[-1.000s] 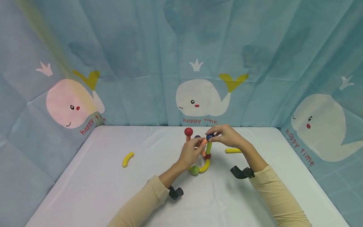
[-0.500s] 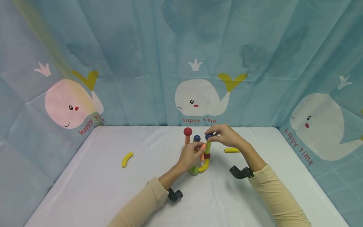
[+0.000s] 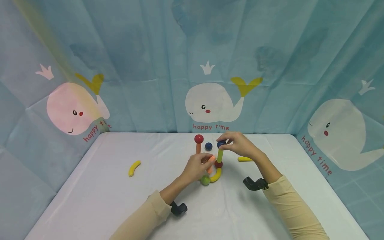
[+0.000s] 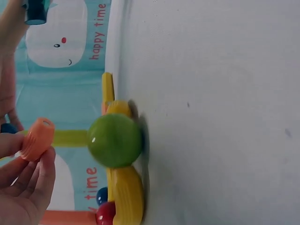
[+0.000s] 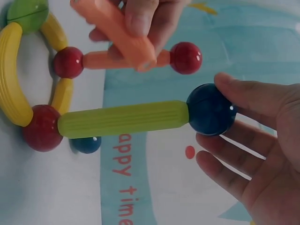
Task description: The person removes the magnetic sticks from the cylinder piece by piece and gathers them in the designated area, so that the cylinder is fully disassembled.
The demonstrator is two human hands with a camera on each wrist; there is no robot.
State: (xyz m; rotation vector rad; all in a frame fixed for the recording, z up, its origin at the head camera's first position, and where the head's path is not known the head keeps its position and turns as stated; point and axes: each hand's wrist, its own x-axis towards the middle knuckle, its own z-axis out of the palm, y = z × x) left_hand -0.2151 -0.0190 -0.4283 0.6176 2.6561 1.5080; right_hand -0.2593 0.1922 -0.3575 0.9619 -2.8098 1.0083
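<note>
left hand (image 3: 195, 169), pinching a ridged orange plastic-looking stick (image 5: 112, 31), has lowered, leaving it seemingly unjoined, while right hand (image 3: 239, 144) pinches a glossy blue ball (image 5: 211, 110).

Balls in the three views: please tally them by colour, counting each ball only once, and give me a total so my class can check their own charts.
Red balls: 3
Blue balls: 2
Green ball: 1
Total balls visible: 6

A whale-printed blue curtain (image 3: 144, 110) hangs behind a white table (image 3: 90, 196)
</note>
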